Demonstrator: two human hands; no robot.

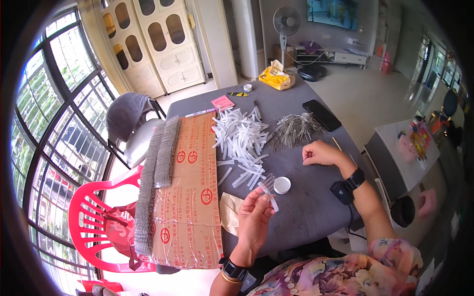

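My left hand (255, 219) is closed, pinching a short white plastic strip (269, 196) between thumb and fingers. Several thin metal wires (267, 181) stick out at the strip's upper end. A small round white tub (282, 185) stands just beyond that hand. My right hand (323, 154) is curled closed over the table, near a tangled heap of thin metal wire pins (298, 129). Whether anything sits in its fingertips cannot be made out. Left of the pins lies a big loose pile of white plastic strips (240, 133), with several stray ones on its near side.
A cardboard sheet (195, 212) covers the table's left side, bearing long stacked rows of finished-looking wire pieces (148, 197). A black phone (321, 115) lies at the right edge. Farther back are a yellow bag (277, 78) and a pink card (223, 102). A red plastic chair (81, 222) stands left.
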